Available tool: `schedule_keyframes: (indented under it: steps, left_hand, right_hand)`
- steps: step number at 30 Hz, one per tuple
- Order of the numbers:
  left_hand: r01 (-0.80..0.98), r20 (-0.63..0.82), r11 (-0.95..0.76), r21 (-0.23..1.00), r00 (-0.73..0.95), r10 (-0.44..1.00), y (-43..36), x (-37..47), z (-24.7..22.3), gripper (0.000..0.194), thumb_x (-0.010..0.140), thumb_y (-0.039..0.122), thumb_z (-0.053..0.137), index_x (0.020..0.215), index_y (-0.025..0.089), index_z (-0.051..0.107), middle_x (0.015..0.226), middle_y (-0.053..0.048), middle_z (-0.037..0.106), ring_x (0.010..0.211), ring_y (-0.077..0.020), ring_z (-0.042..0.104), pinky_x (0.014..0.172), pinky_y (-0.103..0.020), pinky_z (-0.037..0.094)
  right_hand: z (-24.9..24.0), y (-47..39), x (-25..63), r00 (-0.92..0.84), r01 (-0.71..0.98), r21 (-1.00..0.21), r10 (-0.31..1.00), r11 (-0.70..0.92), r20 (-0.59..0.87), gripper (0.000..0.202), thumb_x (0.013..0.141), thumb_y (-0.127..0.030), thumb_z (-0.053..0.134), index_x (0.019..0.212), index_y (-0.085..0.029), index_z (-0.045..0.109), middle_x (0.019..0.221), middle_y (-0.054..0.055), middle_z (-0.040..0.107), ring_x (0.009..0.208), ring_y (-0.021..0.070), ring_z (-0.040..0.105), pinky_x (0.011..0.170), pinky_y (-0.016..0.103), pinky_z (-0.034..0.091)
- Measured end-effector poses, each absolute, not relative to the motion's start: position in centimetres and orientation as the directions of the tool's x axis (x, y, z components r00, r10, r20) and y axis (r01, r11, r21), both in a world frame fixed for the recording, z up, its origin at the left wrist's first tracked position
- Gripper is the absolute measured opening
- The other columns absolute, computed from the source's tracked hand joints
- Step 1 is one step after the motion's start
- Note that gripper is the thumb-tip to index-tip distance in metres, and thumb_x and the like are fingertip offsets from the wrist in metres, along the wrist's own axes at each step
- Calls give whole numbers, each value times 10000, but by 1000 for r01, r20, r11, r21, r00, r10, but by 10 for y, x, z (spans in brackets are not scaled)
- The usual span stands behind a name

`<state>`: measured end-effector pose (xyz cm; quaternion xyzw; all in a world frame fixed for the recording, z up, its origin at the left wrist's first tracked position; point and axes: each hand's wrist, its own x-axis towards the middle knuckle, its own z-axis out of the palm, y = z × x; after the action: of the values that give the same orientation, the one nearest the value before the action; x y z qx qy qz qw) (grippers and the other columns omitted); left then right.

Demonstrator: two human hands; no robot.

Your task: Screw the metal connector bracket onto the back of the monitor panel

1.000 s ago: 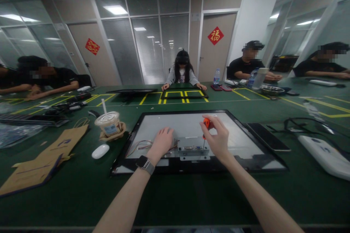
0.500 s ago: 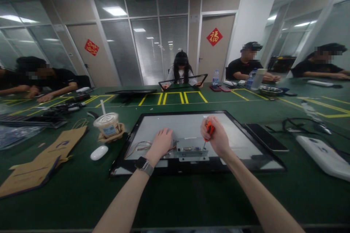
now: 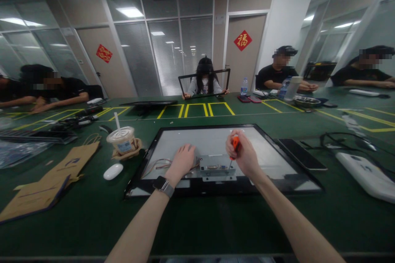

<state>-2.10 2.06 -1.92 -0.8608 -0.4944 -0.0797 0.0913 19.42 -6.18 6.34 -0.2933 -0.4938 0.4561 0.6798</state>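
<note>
A flat display panel [image 3: 212, 139] with a black frame lies face down or up, I cannot tell which, on the green table. On its near middle part sits a metal bracket [image 3: 217, 166] with connectors on it. My right hand [image 3: 245, 154] is closed around an orange-handled screwdriver [image 3: 235, 144], whose shaft points down to the bracket's right end. My left hand [image 3: 182, 159] lies flat on the panel just left of the bracket, fingers stretched out. Thin wires [image 3: 157, 164] run from beneath that hand toward the panel's left side.
Left of the panel are a drink cup [image 3: 121, 139] in a carrier, a white mouse [image 3: 112, 171] and a paper bag [image 3: 52, 181]. A black phone [image 3: 300, 154], cables and a white device [image 3: 365, 174] lie right. Across, a person holds a black frame [image 3: 204, 95].
The person across has raised and tilted the black frame more upright. My hands and the screwdriver stay almost where they were.
</note>
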Motion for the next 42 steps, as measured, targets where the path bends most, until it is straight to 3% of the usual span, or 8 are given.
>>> schedule_keyframes:
  steps: [4,7,12,18,25,30,36,42]
  left_hand:
    - [868,231,-490,-79,494,838,20,-21,-19,413,1008,108,381,1392,140,530,1439,-201,565,1324,-274,560,1098,-433,446]
    - [869,221,-488,-77,492,842,19,-21,-18,411,1009,110,387,1397,120,523,1450,-207,553,1330,-281,554,1107,-434,436]
    - [861,214,-503,-80,507,835,20,-22,-18,398,1004,119,405,1382,134,531,1435,-199,563,1337,-276,544,1106,-430,441]
    - [866,232,-494,-75,497,836,21,-22,-20,399,1011,125,379,1381,139,528,1425,-195,571,1316,-272,560,1091,-437,454]
    - [859,230,-503,-100,512,828,22,-23,-21,405,993,98,402,1378,123,525,1433,-196,564,1320,-276,554,1103,-422,445]
    - [855,210,-508,-104,518,829,21,-22,-19,404,993,93,400,1373,112,535,1437,-203,562,1337,-278,544,1103,-430,448]
    - [862,213,-499,-89,506,836,23,-22,-21,407,1000,95,404,1388,102,527,1439,-210,556,1346,-279,541,1114,-432,442]
    - [847,203,-519,-115,531,822,25,-23,-23,407,996,98,425,1390,114,523,1436,-203,558,1353,-280,528,1113,-434,440]
  right_hand:
    - [62,-65,192,92,-356,-836,905,418,414,448,876,-628,615,742,-270,381,517,-101,368,396,93,249,397,219,201]
    - [62,-66,191,98,-361,-841,914,402,395,421,843,-554,693,718,-253,426,564,-81,452,407,85,308,397,220,226]
    - [63,-65,190,98,-306,-866,918,396,385,445,810,-643,679,702,-234,543,605,-36,494,456,114,404,407,248,278]
    - [61,-64,186,113,-319,-858,915,402,387,481,833,-727,595,769,-257,511,554,-61,442,431,111,305,414,244,234]
    - [55,-66,183,99,-347,-837,903,424,417,400,839,-578,687,750,-259,464,567,-72,468,435,99,316,411,225,227]
    - [56,-62,187,152,-334,-857,920,392,361,451,828,-647,660,701,-236,525,583,-41,490,441,106,384,396,236,270]
    - [57,-59,191,111,-434,-824,929,366,354,445,837,-672,652,790,-247,530,522,-80,427,397,79,274,394,212,198]
    - [54,-62,189,82,-426,-807,906,409,416,422,844,-561,722,766,-256,440,524,-99,439,393,67,266,387,193,194]
